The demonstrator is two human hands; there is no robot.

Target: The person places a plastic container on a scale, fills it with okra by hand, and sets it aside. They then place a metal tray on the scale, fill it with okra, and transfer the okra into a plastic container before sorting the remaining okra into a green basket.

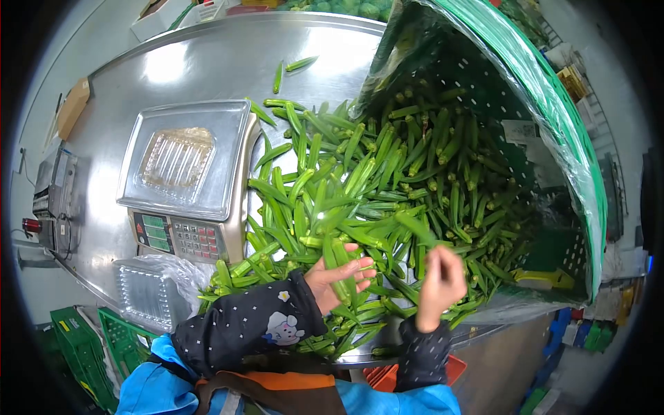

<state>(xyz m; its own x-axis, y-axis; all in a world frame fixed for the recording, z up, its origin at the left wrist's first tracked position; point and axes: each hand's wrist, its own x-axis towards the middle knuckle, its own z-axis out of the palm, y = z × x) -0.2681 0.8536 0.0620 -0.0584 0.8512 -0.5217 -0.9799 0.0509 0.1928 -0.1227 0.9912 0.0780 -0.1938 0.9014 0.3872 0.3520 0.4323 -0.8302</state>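
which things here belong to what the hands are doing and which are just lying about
In hand: left hand, open, with pods across its palm; right hand pinching one okra pod; okra pile; tipped crate; probably the scale and clear tray on it.
Lying about: cardboard box; green crates; grey machine.

Buried, cropped and smeared parts at the packing table.
The okra pile (346, 187) hides most of the table (200, 62) beneath it and the floor of the tipped crate (484, 104), whose right side runs into the dark lens rim. The right hand (440, 280) is motion-blurred, so its fingertips on a pod (417, 227) cannot be told apart. Pods cover the left hand (339, 274) at the palm. The digits on the scale (181, 181) and the print on the crate's label (520, 131) are too small to read.
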